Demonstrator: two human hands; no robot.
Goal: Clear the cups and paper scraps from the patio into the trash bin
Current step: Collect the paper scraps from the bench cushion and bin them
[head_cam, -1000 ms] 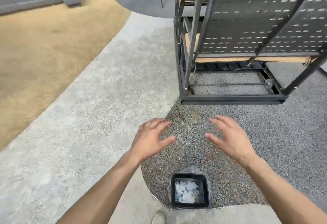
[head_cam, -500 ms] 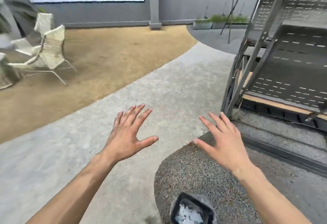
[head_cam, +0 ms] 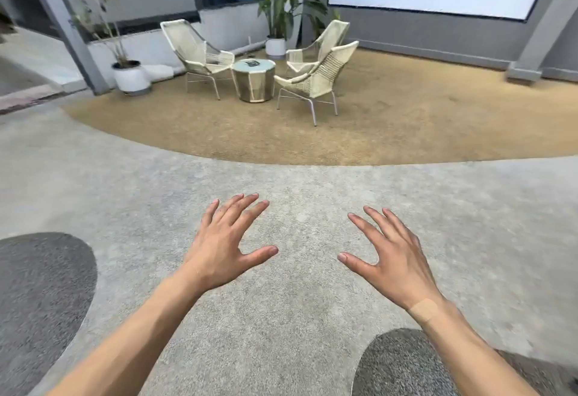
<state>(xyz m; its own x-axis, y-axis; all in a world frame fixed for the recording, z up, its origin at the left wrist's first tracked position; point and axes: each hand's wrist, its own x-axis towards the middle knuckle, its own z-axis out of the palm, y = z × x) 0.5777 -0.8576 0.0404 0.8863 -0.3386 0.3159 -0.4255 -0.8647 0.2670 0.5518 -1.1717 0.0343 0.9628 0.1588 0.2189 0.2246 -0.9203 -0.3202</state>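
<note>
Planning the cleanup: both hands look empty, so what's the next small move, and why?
Probably walk toward the round table among the chairs. Left hand and right hand are open and hold nothing, and something dark and unclear lies on the table.

So my left hand (head_cam: 223, 247) and right hand (head_cam: 392, 258) hang side by side over the path (head_cam: 297, 183). Way ahead, three chairs (head_cam: 316, 78) ring a small table (head_cam: 254, 81).

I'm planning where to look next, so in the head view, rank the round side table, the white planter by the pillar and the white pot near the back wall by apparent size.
1. Round side table
2. White planter
3. White pot, though it stands farther back, so its true size is unsure.
</note>
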